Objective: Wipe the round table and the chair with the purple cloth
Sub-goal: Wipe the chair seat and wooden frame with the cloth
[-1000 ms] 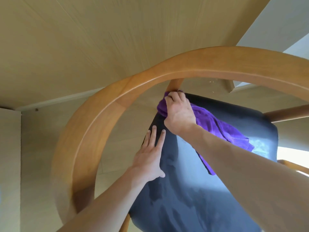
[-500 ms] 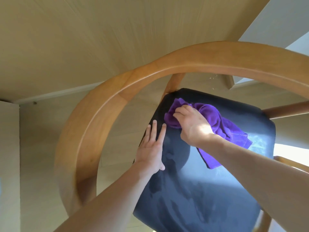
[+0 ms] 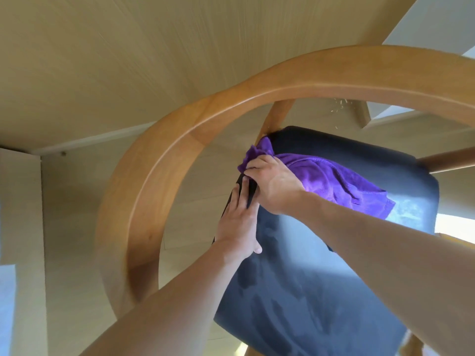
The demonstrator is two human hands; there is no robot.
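I look down on a chair with a dark blue seat (image 3: 321, 278) and a curved wooden backrest rail (image 3: 159, 176). The purple cloth (image 3: 334, 183) lies bunched on the seat's far part. My right hand (image 3: 272, 183) grips the cloth at the seat's far left corner, beside the wooden post. Flat on the seat's left edge, with straight fingers, rests my left hand (image 3: 239, 222), its fingertips touching my right hand. The round table is not in view.
Pale wooden floor (image 3: 102, 60) lies all around the chair. A white wall and skirting (image 3: 437, 27) stand at the upper right. A pale cabinet side (image 3: 18, 201) is at the left. Bright sunlight falls at the right edge.
My right hand pulled the cloth back toward me over the seat, then pushed it again to the far left corner. My left hand stayed flat on the seat's left edge.
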